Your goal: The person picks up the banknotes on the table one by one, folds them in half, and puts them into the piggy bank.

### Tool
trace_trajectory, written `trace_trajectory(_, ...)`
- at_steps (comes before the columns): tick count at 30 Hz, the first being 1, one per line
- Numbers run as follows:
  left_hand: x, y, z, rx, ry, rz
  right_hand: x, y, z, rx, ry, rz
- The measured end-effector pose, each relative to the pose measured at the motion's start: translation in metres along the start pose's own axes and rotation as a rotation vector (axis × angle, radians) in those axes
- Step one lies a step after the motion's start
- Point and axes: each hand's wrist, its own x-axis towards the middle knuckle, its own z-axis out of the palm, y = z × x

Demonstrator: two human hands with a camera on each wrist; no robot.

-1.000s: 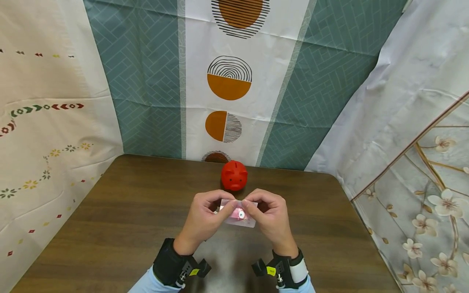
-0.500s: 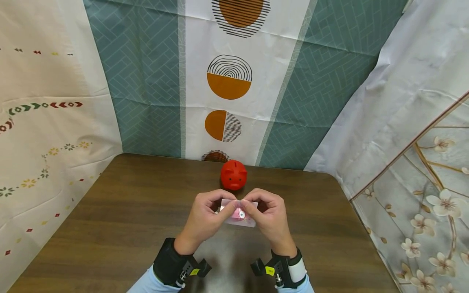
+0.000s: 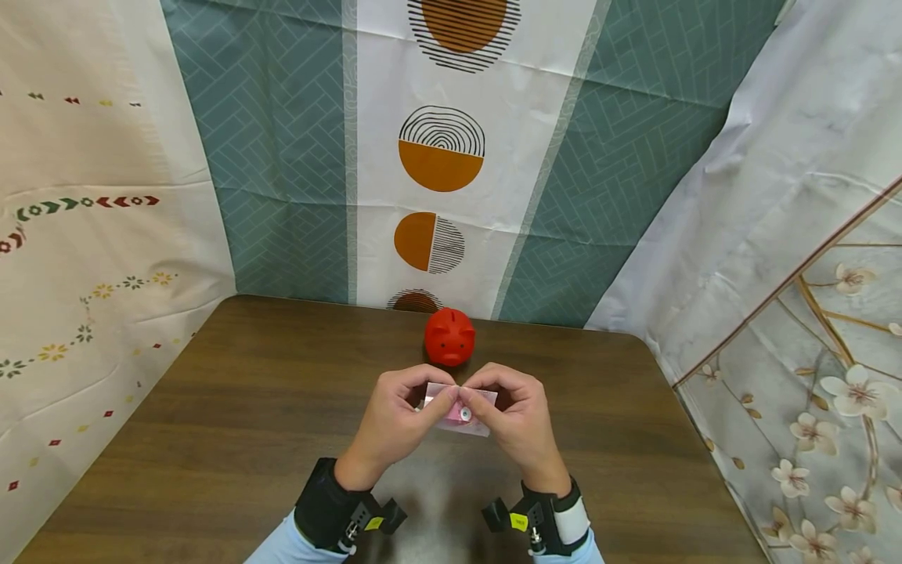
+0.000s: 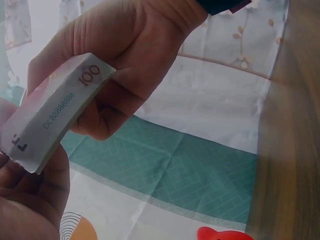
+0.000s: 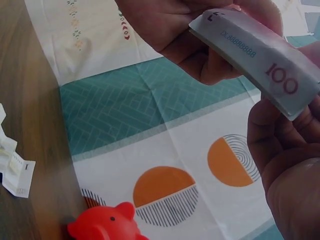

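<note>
Both hands hold a folded pinkish 100 banknote [image 3: 458, 419] above the table, in front of the red piggy bank [image 3: 449, 337]. My left hand [image 3: 395, 419] pinches its upper edge between thumb and curled fingers. On the other side my right hand [image 3: 517, 423] pinches the same edge, the two thumbs nearly meeting at the middle. From the left wrist, the banknote [image 4: 60, 107] shows a printed 100 and a serial number along a folded strip. The right wrist view has the banknote [image 5: 255, 60] bent lengthwise, fingers at each end.
The brown wooden table [image 3: 211, 439] runs back to a teal and white patterned cloth [image 3: 289, 157]. A crumpled whitish paper [image 5: 17, 170] with printed marks lies on the table in the right wrist view. Patterned cloths hang left and right.
Both hands stay in place. The right hand has shifted slightly left, bringing the fingertips closer together on the banknote.
</note>
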Motion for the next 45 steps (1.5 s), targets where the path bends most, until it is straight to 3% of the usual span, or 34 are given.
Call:
trace_trajectory(6, 0.001, 0.000, 0.001, -0.013, 0.003, 0.032, 0.000, 0.000, 0.002, -0.018, 0.034, -0.013)
trace_trajectory(11, 0.003, -0.001, 0.004, 0.093, 0.148, 0.122, 0.001, 0.001, 0.013, -0.153, 0.281, -0.130)
trace_trajectory(13, 0.005, -0.002, 0.004, 0.134, 0.220, 0.173, 0.001, 0.001, 0.018, -0.204, 0.338, -0.181)
trace_trajectory(17, 0.006, -0.003, 0.006, 0.163, 0.287, 0.247, 0.001, 0.000, 0.024, -0.223, 0.271, -0.190)
trace_trajectory(25, 0.004, -0.004, 0.006, 0.243, 0.206, 0.317, -0.001, -0.003, 0.028, -0.149, 0.160, -0.054)
trace_trajectory(29, 0.004, -0.004, 0.005, 0.241, 0.123, 0.358, -0.001, -0.003, 0.027, -0.129, 0.175, -0.019)
trace_trajectory(32, 0.006, -0.002, 0.007, 0.204, 0.102, 0.375, 0.000, -0.003, 0.026, -0.131, 0.219, -0.014)
trace_trajectory(35, 0.006, -0.001, 0.007, 0.165, 0.163, 0.331, 0.000, -0.004, 0.024, -0.145, 0.275, 0.002)
trace_trajectory(39, 0.005, 0.002, 0.005, 0.111, 0.277, 0.192, -0.001, -0.006, 0.020, -0.162, 0.299, 0.037)
trace_trajectory(41, 0.004, 0.004, 0.004, 0.074, 0.281, 0.101, -0.001, -0.006, 0.018, -0.163, 0.280, 0.030)
trace_trajectory(45, 0.004, 0.006, 0.002, -0.055, 0.198, -0.057, -0.001, -0.005, 0.017, -0.136, 0.210, -0.028)
